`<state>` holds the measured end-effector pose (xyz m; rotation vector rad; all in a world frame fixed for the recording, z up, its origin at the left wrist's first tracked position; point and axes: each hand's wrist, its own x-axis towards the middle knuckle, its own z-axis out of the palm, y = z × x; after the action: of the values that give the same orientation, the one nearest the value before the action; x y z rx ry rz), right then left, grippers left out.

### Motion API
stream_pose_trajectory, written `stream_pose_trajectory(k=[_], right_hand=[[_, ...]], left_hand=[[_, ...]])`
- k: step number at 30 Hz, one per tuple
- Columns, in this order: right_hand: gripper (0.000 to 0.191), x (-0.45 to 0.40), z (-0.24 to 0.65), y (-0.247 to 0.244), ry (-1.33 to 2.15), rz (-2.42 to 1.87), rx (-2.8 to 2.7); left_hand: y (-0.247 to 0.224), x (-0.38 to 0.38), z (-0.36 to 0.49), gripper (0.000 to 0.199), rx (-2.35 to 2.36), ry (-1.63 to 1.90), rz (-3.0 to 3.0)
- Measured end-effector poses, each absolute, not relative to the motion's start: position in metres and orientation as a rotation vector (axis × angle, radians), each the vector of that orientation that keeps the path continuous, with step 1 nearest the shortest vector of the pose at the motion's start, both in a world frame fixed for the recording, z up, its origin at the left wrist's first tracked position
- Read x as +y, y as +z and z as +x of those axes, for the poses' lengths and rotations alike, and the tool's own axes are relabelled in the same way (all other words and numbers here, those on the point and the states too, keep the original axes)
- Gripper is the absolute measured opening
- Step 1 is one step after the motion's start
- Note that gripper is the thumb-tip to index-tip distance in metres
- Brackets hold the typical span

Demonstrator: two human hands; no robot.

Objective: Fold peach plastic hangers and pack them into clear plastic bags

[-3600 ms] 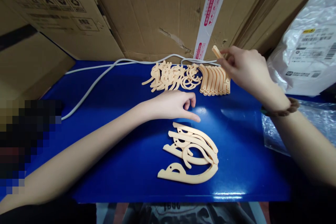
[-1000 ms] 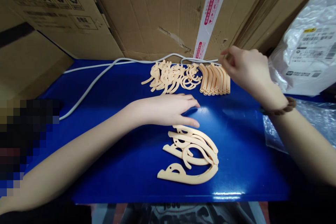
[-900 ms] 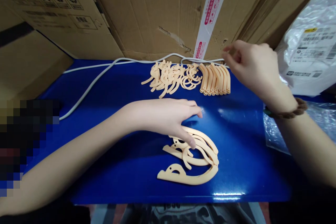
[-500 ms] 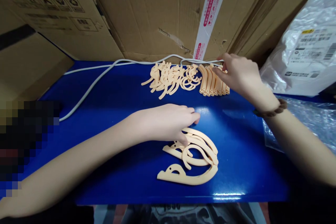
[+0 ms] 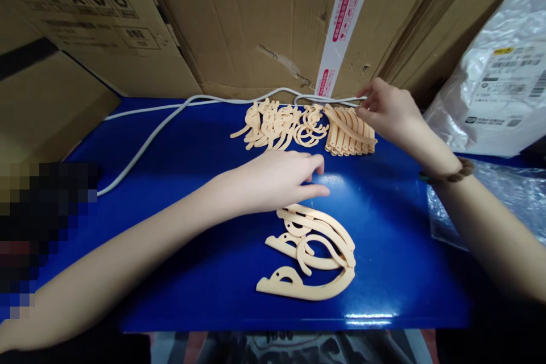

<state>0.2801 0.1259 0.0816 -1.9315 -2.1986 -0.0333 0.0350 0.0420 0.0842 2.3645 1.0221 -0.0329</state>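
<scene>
My left hand hovers above the middle of the blue table, thumb and fingers apart, holding nothing. Just below it lies a folded group of beige curved arms with notched ends and small holes, resembling folding hanger parts. Over the right end of a row of curved beige strips is my right hand. Its fingers are bent, with a gap between thumb and forefinger and nothing visible in them. One loose strip lies slantwise across that row, below the right thumb.
Left of the row are a pile of beige hooked pieces and several curved hooks. A white cable runs along the back by cardboard boxes. A white plastic parcel and clear wrap sit at the right.
My left hand has lifted away from the folded arms, toward the back, and its thumb has come off them. A strip now lies slantwise on the row; my right hand has shifted slightly right.
</scene>
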Motion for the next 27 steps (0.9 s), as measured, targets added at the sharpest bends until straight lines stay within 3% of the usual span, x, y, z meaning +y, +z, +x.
stream_pose_trajectory(k=[7,11,20,23,27], right_hand=[[0.037,0.126,0.276,0.074,0.051,-2.008,-2.434],[0.041,0.128,0.274,0.073,0.031,-1.997,-2.404],[0.035,0.105,0.264,0.088,-0.108,-1.329,-2.565],[0.027,0.097,0.257,0.089,-0.133,-1.139,-2.666],[0.027,0.093,0.255,0.089,-0.208,-0.996,-2.731]], left_hand=[[0.081,0.045,0.036,0.033,0.988,-0.033,2.295],[0.077,0.046,0.036,0.032,1.008,0.041,2.274],[0.062,0.066,0.037,0.041,1.113,0.872,1.866],[0.062,0.072,0.038,0.030,1.088,0.871,1.733],[0.066,0.072,0.036,0.034,1.166,0.787,1.770]])
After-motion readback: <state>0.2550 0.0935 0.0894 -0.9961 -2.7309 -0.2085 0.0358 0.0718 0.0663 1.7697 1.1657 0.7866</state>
